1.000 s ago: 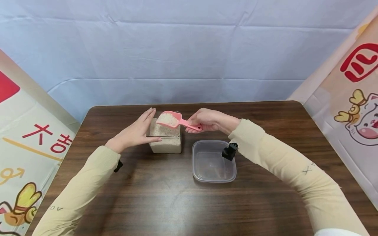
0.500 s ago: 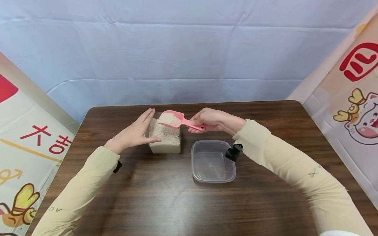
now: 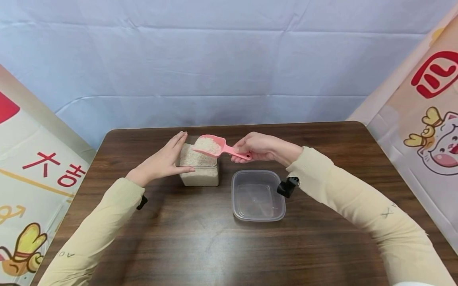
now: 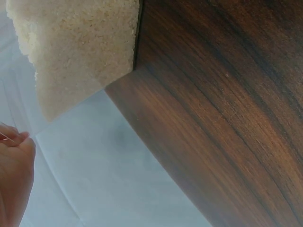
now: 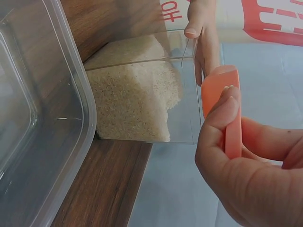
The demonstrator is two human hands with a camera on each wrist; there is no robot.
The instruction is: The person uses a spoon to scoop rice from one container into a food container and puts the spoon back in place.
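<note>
In the head view a clear square container (image 3: 201,177) of rice stands on the table. My left hand (image 3: 162,162) rests on its left side, long fingers straight along the side and the thumb across the near rim. My right hand (image 3: 258,147) pinches the handle of a pink scoop (image 3: 227,149) between thumb and fingers. Heaped rice (image 3: 207,145) fills the scoop's bowl, which hangs over the container's opening. In the right wrist view the scoop (image 5: 232,127) appears edge-on, its contents hidden. A clear plastic tub (image 3: 258,198), with nothing visible inside, stands right of the container.
The dark wooden table (image 3: 214,250) has its far edge just behind the rice container. A pale blue cloth (image 3: 229,71) hangs beyond it, with printed banners (image 3: 434,143) at both sides. Below the right wrist, a black wrist camera (image 3: 288,187) overlaps the tub's right rim.
My right hand has drawn the loaded scoop a little to the right, with the rice still heaped in it. The left hand and both containers stay in place.
</note>
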